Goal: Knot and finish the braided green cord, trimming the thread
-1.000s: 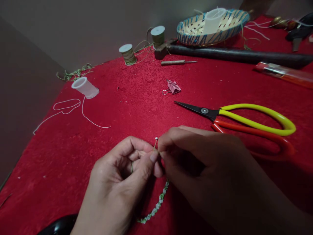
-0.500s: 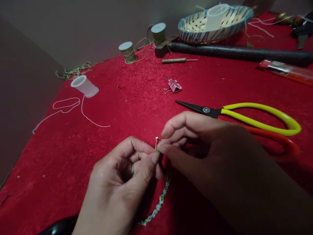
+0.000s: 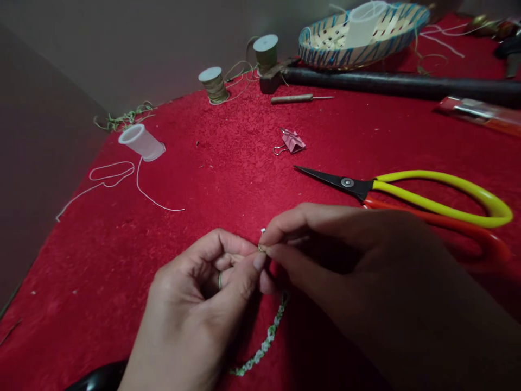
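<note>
Near the middle, my left hand pinches a thin greenish cord between thumb and index finger. The fingertips of my right hand are closed on the same cord, right beside the left fingertips. A tiny pale bead sticks up just above the pinch. Below the hands, a strand of pale and green beads curves over the red cloth; its lower end passes behind my left hand. Scissors with yellow and red handles lie beyond my right hand, which partly covers the red handle.
On the red cloth are a pink binder clip, an awl, a white spool with loose thread and two cord spools. A hammer lies before a woven basket. A dark object sits bottom left.
My right index finger has come down onto the cord, closing against the thumb. The small cord loop that stood above the fingertips is now mostly covered. The view has shifted slightly.
</note>
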Demonstrator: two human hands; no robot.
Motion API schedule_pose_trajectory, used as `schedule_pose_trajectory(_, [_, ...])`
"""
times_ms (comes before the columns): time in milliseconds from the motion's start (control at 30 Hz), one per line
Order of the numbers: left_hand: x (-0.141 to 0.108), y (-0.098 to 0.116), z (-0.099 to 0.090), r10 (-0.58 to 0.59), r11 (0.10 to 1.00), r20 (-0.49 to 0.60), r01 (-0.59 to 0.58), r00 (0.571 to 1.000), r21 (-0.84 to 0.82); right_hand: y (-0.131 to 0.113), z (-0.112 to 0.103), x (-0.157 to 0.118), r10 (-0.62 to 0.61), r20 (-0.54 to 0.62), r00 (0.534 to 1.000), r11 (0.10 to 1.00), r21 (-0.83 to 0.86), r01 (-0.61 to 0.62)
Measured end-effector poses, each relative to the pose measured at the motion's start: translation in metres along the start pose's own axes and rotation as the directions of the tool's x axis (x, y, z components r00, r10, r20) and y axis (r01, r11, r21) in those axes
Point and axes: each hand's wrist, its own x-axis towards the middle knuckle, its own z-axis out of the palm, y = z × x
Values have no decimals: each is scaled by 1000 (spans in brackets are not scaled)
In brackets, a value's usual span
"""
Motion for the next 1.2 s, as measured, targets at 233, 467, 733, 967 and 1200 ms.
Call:
schedule_pose_trajectory(233, [3,-4,-4,59,998,55,-58,997,-15,-1,-2,2,47,21,999,999,-9,-46])
schedule_pose_trajectory(467, [-6,10,4,-89,995,-30,90,996,41,-7,-1,-5,-75,18,997,969,-236,77])
schedule_pose_trajectory(733, [-6,10,5,-77,997,-34,78,996,29,2,-1,-4,-304,40,952,805,-523,279])
schedule_pose_trajectory(967, [-5,8,3,-81,997,9,81,997,4,6,-2,-5,-246,27,969,870,-435,233])
schedule_pose_trajectory(1200, [-5,12,1,-163,987,35,162,986,20,0,9,4,-217,-19,976,859,-479,182])
